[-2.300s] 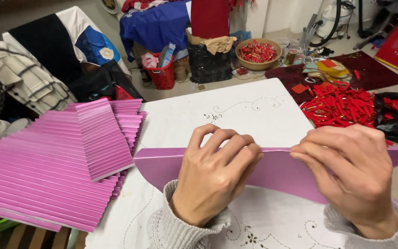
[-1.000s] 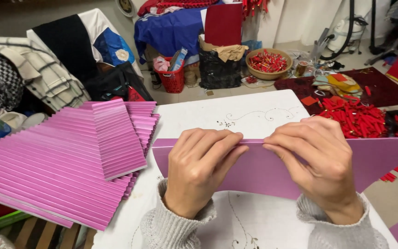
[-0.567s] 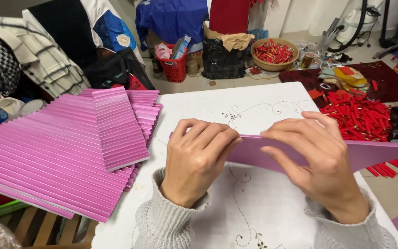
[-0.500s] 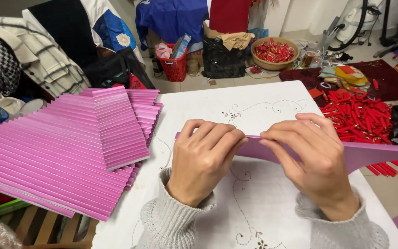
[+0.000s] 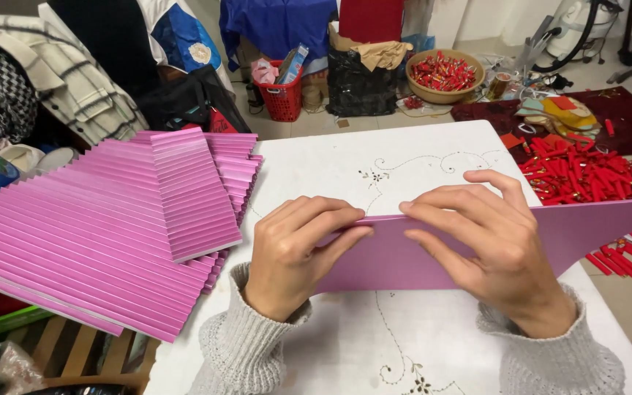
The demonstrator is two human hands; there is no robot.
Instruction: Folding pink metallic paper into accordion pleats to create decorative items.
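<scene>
Since half a second ago, both hands have slid slightly lower and closer to the person on the white counter [image 5: 404, 153] with its fine scrolled pattern, and the folded top edge of the long, smooth pink-purple paper sheet [image 5: 587, 230] now sits nearly level instead of slanting down to the right.

That sheet lies with its long axis running left to right across the near half of the counter. Its left end is hidden under the left hand, and its right end sticks out past the counter's right edge, rising a little there.

Left hand [image 5: 290, 252] is curled, fingers bent over the sheet's top fold with the thumb pressed along it, pinching the paper. Right hand [image 5: 495, 245] is flatter, fingers spread along the same fold, thumb on the face of the sheet, gripping it too. Their fingertips nearly meet at the middle.

To the left, a fanned stack of pleated pink paper sheets [image 5: 104, 227] overhangs the counter's left edge. Beyond the right edge, red paper tubes [image 5: 579, 172] lie heaped.
</scene>
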